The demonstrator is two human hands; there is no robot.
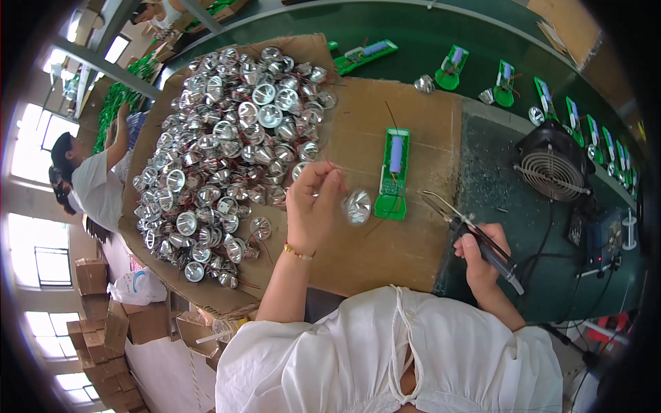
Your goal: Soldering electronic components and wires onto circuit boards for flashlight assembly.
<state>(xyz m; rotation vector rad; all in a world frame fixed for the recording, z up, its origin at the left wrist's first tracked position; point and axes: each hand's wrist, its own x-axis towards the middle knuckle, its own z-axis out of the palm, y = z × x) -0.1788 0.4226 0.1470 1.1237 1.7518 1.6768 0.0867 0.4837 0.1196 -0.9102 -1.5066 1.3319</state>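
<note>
My left hand (pixel 311 210) is closed in a pinch, with a thin red wire showing at its fingertips. A silver reflector cup (pixel 359 207), slightly blurred, is right beside those fingers; it seems to belong to the wire. In my right hand (pixel 484 253) is a soldering iron (pixel 497 260) with a curved metal feed tube, its tip pointing up and left. Between the hands, an open green plastic housing (pixel 391 206) lies on the brown cardboard sheet (pixel 358 258). It holds a lavender cylindrical battery (pixel 396 155), and loose wires stick out at both ends.
At left, a cardboard tray (pixel 131 227) holds a heap of reflector cups (pixel 234 127). Several green housings (pixel 505 93) with reflectors line the far side. A black fan (pixel 551 168) and a soldering station (pixel 604 241) stand right. Another person (pixel 100 179) works far left.
</note>
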